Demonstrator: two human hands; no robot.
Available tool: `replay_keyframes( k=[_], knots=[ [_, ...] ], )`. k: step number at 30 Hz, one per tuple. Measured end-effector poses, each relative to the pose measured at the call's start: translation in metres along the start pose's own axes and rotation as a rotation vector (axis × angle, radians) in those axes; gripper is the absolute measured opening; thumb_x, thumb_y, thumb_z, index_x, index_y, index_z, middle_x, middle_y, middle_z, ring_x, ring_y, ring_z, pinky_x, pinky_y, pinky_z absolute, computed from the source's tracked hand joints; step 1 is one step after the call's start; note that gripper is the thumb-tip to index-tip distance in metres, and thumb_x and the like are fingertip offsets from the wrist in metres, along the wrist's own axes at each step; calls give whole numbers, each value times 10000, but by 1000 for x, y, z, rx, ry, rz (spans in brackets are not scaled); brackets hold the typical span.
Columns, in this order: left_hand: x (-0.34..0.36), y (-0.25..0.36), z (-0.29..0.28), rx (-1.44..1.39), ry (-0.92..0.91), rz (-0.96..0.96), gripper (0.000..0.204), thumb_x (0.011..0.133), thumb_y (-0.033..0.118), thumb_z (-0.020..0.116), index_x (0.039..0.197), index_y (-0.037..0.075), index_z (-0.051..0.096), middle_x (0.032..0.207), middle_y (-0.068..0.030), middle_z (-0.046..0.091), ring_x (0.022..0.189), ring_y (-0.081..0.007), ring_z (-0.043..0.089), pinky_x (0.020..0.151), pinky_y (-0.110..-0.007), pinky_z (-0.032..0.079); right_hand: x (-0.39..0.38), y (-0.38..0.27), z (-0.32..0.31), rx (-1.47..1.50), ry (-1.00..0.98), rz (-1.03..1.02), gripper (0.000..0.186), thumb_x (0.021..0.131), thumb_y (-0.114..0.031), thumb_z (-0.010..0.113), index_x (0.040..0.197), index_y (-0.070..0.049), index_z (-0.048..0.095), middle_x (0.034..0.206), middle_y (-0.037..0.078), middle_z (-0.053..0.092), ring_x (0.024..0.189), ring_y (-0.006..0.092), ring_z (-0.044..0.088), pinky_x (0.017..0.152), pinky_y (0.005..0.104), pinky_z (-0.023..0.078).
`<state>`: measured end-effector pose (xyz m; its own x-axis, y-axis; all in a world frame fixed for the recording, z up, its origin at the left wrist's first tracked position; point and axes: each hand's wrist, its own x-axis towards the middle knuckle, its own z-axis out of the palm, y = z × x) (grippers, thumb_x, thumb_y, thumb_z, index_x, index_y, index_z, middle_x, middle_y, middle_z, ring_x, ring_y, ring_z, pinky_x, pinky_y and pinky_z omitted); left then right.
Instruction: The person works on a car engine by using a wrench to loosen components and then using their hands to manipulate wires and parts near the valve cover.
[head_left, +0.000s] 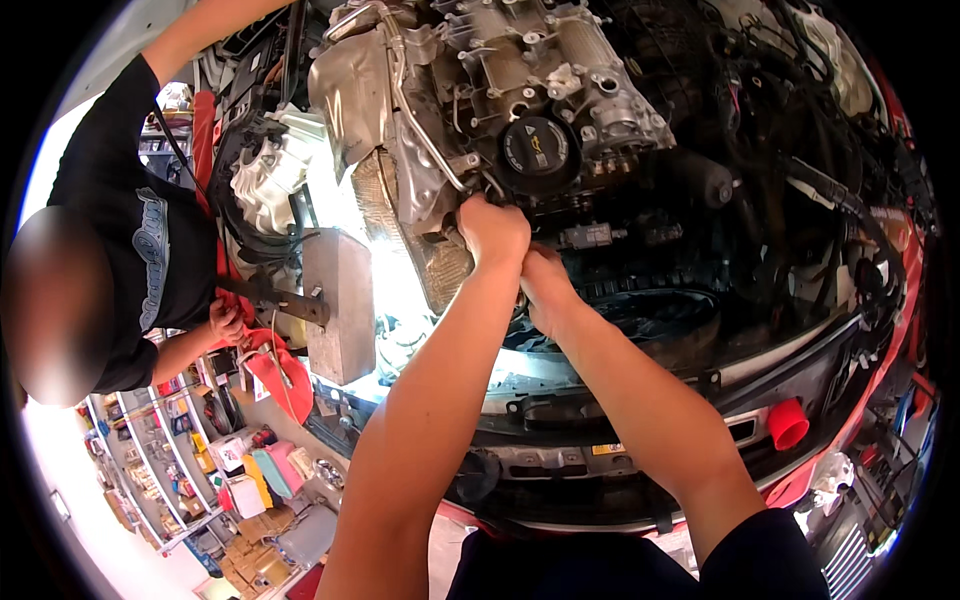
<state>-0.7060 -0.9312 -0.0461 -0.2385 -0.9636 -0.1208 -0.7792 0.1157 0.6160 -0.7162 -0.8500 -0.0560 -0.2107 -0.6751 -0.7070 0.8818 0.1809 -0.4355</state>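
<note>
My left hand [493,232] is curled closed at the near corner of the engine [590,75], just below the lower end of a bent metal pipe [420,140]. Whatever its fingers grip is hidden behind the hand. Close against its wrist, my right hand [545,285] is curled too, slightly lower and to the right, its fingertips out of sight. A round black oil filler cap [540,155] sits on the engine just above and right of my hands. Left of them runs a crinkled, tan heat shield [435,265].
A co-worker in a black shirt [130,220] leans in from the left, one arm across the bay. A grey metal box [338,305] stands between us. A fan shroud [660,305] lies below the engine, a red cup-shaped piece [788,427] at the front right. Shelves [160,460] line the lower left.
</note>
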Motion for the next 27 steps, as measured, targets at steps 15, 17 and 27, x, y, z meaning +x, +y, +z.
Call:
replay_keyframes(
  k=[15, 17, 27],
  knots=[
    [22, -22, 6, -801, -164, -499, 375, 859, 64, 420, 1186, 9, 594, 1031, -127, 628, 868, -228, 580, 719, -355, 468, 11, 24, -6, 125, 173, 86, 201, 980, -166, 483, 859, -61, 606, 723, 24, 586, 560, 127, 508, 480, 282, 355],
    [26, -22, 3, -852, -180, -517, 320, 880, 74, 414, 1145, 8, 581, 946, -122, 622, 777, -228, 576, 618, -381, 473, 13, 26, -7, 115, 173, 67, 198, 978, -165, 491, 860, -59, 610, 732, 24, 593, 563, 127, 512, 493, 280, 364],
    [14, -12, 0, -993, -238, -519, 267, 872, 143, 451, 1008, 12, 640, 955, -88, 601, 840, -210, 547, 686, -385, 455, 23, 20, -12, 106, 185, 79, 137, 914, -54, 505, 837, -26, 615, 739, 52, 625, 555, 151, 555, 460, 284, 363]
  ],
)
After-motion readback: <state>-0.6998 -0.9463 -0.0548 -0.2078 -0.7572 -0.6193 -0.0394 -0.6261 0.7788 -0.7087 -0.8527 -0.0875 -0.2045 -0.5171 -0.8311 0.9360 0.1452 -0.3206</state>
